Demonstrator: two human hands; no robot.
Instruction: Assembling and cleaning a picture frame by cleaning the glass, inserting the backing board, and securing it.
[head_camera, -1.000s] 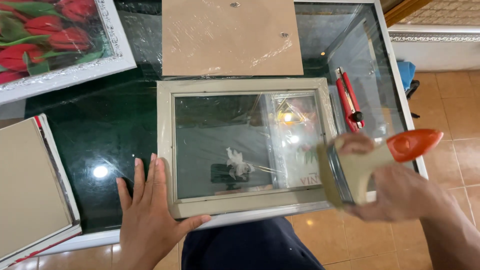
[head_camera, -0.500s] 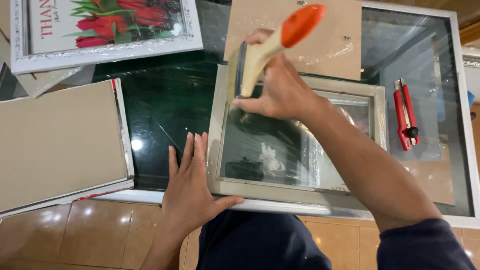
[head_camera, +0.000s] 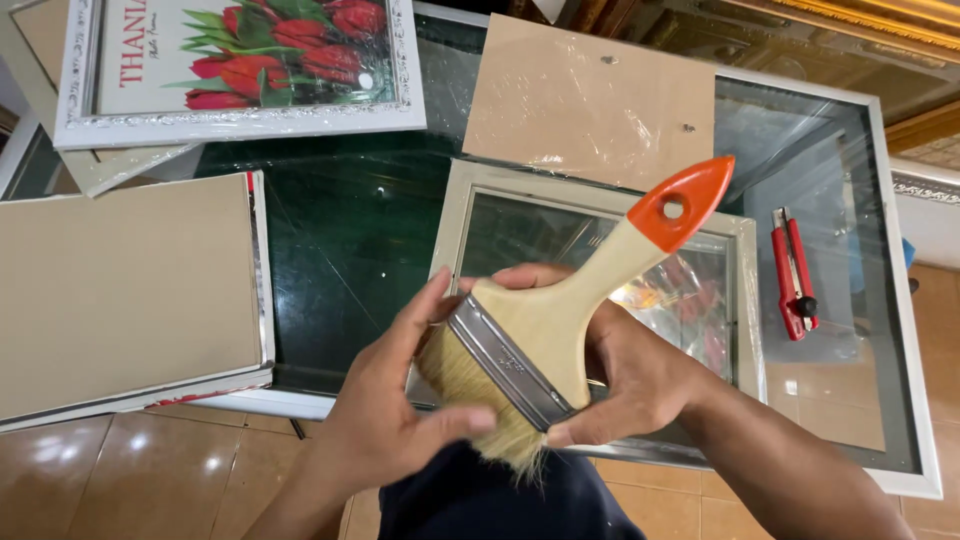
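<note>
Since the earlier frames, the paintbrush (head_camera: 560, 330) is being brought down from above the empty frame (head_camera: 600, 320) to the lower centre of the picture. Its wooden handle is being gripped by the right hand (head_camera: 640, 375), fingers clamped around it, orange tip pointing upper right. The bristles are being pinched by the left hand (head_camera: 400, 410), fingers closed on them. A red utility knife (head_camera: 795, 272) is being left at right on the glass tabletop (head_camera: 340, 230), a flower picture (head_camera: 240, 60) at upper left.
</note>
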